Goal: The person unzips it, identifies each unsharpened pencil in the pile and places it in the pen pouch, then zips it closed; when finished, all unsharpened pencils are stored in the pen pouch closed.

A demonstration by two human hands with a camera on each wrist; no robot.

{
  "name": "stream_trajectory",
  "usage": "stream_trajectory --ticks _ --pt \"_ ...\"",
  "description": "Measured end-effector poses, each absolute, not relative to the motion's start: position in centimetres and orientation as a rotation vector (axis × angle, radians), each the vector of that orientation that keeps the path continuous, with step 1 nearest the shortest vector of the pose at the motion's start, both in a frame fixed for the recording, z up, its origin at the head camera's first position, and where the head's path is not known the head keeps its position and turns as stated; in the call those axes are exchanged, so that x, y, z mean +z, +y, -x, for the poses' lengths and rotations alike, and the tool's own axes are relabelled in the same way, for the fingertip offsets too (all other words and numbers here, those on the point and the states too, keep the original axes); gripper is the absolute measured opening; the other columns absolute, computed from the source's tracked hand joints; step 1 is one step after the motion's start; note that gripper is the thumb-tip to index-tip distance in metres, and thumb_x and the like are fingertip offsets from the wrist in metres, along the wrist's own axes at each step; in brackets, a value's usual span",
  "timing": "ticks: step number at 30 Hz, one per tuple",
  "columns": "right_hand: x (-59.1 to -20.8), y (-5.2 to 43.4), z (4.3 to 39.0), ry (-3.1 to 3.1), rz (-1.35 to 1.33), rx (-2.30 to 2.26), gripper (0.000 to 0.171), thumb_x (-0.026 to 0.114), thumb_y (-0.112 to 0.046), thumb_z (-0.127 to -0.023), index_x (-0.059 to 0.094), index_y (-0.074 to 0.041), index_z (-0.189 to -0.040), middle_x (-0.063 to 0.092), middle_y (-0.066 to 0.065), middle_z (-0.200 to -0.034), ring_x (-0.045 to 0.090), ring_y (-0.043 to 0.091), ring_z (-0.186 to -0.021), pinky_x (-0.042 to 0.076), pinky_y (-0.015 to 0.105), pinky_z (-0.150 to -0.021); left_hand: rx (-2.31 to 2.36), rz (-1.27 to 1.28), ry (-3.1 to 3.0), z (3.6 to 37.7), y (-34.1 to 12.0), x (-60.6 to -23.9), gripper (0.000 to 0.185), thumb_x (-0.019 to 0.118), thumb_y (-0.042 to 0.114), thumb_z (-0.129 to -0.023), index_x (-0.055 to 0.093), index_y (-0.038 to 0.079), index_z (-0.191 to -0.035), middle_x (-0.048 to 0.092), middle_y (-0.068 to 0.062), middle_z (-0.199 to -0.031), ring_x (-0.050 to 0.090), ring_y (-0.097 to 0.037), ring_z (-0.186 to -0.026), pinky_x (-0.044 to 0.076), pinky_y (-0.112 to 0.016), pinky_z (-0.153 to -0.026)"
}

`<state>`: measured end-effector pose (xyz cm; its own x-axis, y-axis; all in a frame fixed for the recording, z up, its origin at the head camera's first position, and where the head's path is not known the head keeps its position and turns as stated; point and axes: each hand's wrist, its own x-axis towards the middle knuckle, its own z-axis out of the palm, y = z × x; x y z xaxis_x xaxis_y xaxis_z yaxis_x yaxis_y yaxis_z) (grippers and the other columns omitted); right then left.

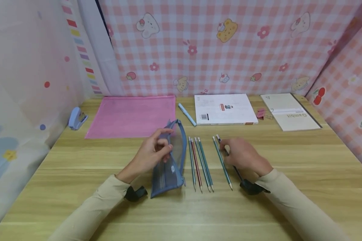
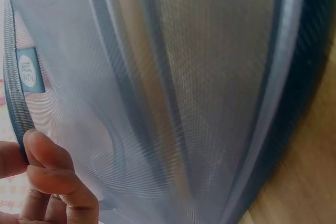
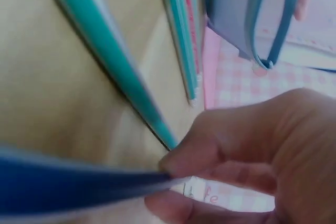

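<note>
My left hand (image 1: pixel 154 150) pinches the zipped edge of a blue mesh pencil case (image 1: pixel 169 180), which stands propped up with its mouth gaping to the right. In the left wrist view the fingers (image 2: pixel 50 153) grip that rim just below a small label. My right hand (image 1: pixel 244 155) pinches a dark blue pencil (image 3: pixel 79 187) near its eraser end between thumb and fingertips. Just left of it lies a green pencil (image 1: pixel 222 164). Several more pencils (image 1: pixel 202 164), green and red, lie side by side between that one and the case, their points toward me.
Behind the case lies a pink folder (image 1: pixel 132 117), with a lilac stapler (image 1: pixel 76 118) to its left. Further right are a light blue pen (image 1: pixel 187 114), a white book (image 1: pixel 226 110), a pink binder clip (image 1: pixel 261 113) and a cream notebook (image 1: pixel 292 115). Patterned cloth walls surround the table.
</note>
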<state>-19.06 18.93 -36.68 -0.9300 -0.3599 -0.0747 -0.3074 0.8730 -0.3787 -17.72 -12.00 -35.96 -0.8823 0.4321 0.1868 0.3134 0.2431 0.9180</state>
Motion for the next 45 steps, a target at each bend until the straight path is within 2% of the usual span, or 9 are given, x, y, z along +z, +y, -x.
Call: stream_trajectory --ticks 2,5,10,14,18,21,28,32,45 --pt "-36.4 19.0 19.2 2.88 0.512 -0.652 0.029 0.071 0.0 -0.078 0.071 -0.006 -0.106 0.066 0.007 -0.077 0.053 0.014 -0.061 0.04 0.025 -0.051 1.721 -0.718 2.394 17.7 -11.9 -36.0 0.045 0.056 0.002 -0.099 0.043 0.0 -0.142 0.062 -0.014 -0.074 0.059 -0.012 -0.06 0.055 -0.029 -0.057" --pt "-35.9 18.8 19.4 2.854 0.512 -0.802 0.03 0.073 -0.002 -0.081 0.07 -0.004 -0.111 0.068 0.005 -0.07 0.057 0.012 -0.06 0.044 0.025 -0.053 1.724 -0.711 2.389 17.6 -11.9 -36.1 0.045 0.055 0.001 -0.099 0.043 0.0 -0.142 0.062 -0.013 -0.074 0.059 -0.012 -0.06 0.055 -0.029 -0.057" --pt "-34.8 17.2 19.5 2.831 0.5 -1.034 0.036 0.072 -0.005 -0.082 0.069 -0.009 -0.117 0.071 0.004 -0.074 0.061 0.012 -0.064 0.045 0.027 -0.057 1.72 -0.729 2.384 17.6 -11.6 -36.2 0.044 0.055 0.001 -0.099 0.043 0.0 -0.142 0.061 -0.013 -0.073 0.059 -0.012 -0.06 0.055 -0.028 -0.057" --pt "-34.0 15.2 19.8 2.777 0.507 -1.33 0.036 0.068 -0.005 -0.082 0.069 -0.015 -0.117 0.073 0.005 -0.076 0.057 0.013 -0.058 0.042 0.026 -0.053 1.718 -0.742 2.382 17.5 -11.6 -36.3 0.044 0.055 0.001 -0.099 0.044 0.001 -0.142 0.061 -0.014 -0.072 0.059 -0.012 -0.06 0.055 -0.029 -0.056" --pt "-33.6 13.1 20.3 2.59 0.457 -1.712 0.036 0.064 -0.003 -0.085 0.065 -0.015 -0.119 0.073 0.01 -0.077 0.047 0.011 -0.047 0.038 0.025 -0.048 1.735 -0.737 2.386 17.4 -11.4 -36.3 0.044 0.055 0.0 -0.099 0.044 0.001 -0.141 0.061 -0.016 -0.073 0.058 -0.012 -0.06 0.054 -0.029 -0.056" --pt "-33.9 11.6 20.6 2.517 0.416 -1.872 0.037 0.064 -0.002 -0.085 0.064 -0.013 -0.12 0.073 0.011 -0.077 0.047 0.01 -0.045 0.038 0.025 -0.047 1.738 -0.73 2.397 17.3 -11.2 -36.3 0.044 0.056 -0.001 -0.098 0.045 0.0 -0.141 0.063 -0.017 -0.074 0.058 -0.011 -0.059 0.055 -0.029 -0.056" --pt "-35.3 9.0 19.9 2.666 0.419 -1.765 0.037 0.067 -0.001 -0.081 0.066 -0.007 -0.118 0.073 0.012 -0.074 0.058 0.011 -0.053 0.042 0.022 -0.05 1.729 -0.715 2.413 17.2 -10.9 -36.3 0.045 0.055 0.0 -0.099 0.043 0.0 -0.142 0.063 -0.017 -0.074 0.059 -0.011 -0.059 0.055 -0.028 -0.057" --pt "-35.8 8.3 19.1 2.717 0.454 -1.693 0.039 0.067 -0.001 -0.078 0.065 -0.004 -0.117 0.072 0.011 -0.071 0.055 0.007 -0.051 0.04 0.021 -0.048 1.729 -0.708 2.415 17.2 -11.0 -36.3 0.044 0.054 0.003 -0.1 0.043 0.001 -0.142 0.063 -0.016 -0.075 0.06 -0.012 -0.06 0.056 -0.028 -0.058" --pt "-35.7 7.8 18.4 2.752 0.602 -1.377 0.039 0.075 -0.005 -0.082 0.067 -0.008 -0.12 0.074 0.007 -0.078 0.061 0.007 -0.06 0.047 0.022 -0.053 1.716 -0.699 2.428 17.6 -11.1 -36.1 0.045 0.054 0.004 -0.101 0.042 0.004 -0.145 0.063 -0.01 -0.075 0.061 -0.013 -0.061 0.056 -0.03 -0.058"
